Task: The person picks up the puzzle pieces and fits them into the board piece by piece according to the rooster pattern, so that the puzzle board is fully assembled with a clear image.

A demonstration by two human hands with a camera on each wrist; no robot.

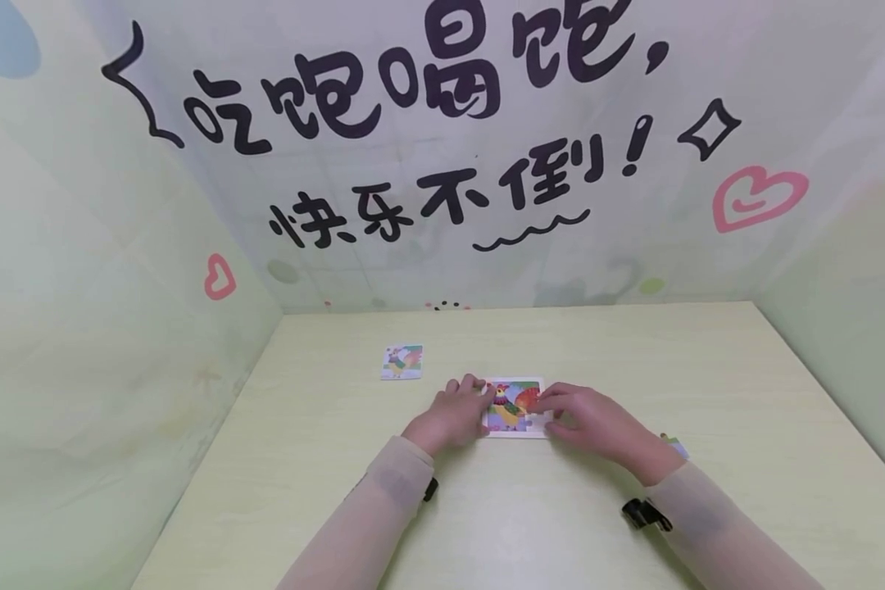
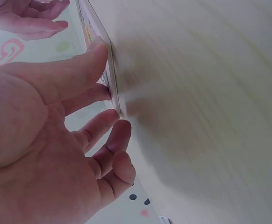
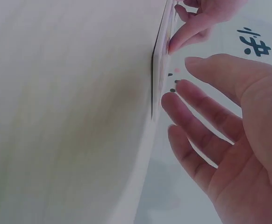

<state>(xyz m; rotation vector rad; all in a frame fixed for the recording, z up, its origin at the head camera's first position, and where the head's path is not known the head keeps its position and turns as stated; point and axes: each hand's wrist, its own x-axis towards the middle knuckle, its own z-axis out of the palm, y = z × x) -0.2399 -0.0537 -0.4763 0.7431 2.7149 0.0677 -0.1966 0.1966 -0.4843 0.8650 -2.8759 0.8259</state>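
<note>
A small jigsaw puzzle (image 1: 512, 406) with a colourful rooster lies in a white-edged tray (image 1: 515, 436) on the table. Its lower right part shows white where no picture covers it. My left hand (image 1: 453, 416) rests at the tray's left side; in the left wrist view its thumb (image 2: 87, 63) presses on the board near the edge, the other fingers loosely bent. Over the right side hovers my right hand (image 1: 597, 422), thumb apart from loosely bent fingers. The right wrist view shows nothing between them. The right fingertips partly cover the puzzle's right side in the head view.
A square picture card (image 1: 401, 362) with a pale rooster lies to the left, farther back. Beside the right wrist, a colourful puzzle piece (image 1: 677, 446) shows partly behind the forearm. Printed fabric walls (image 1: 442, 270) rise around the wooden table (image 1: 324, 410).
</note>
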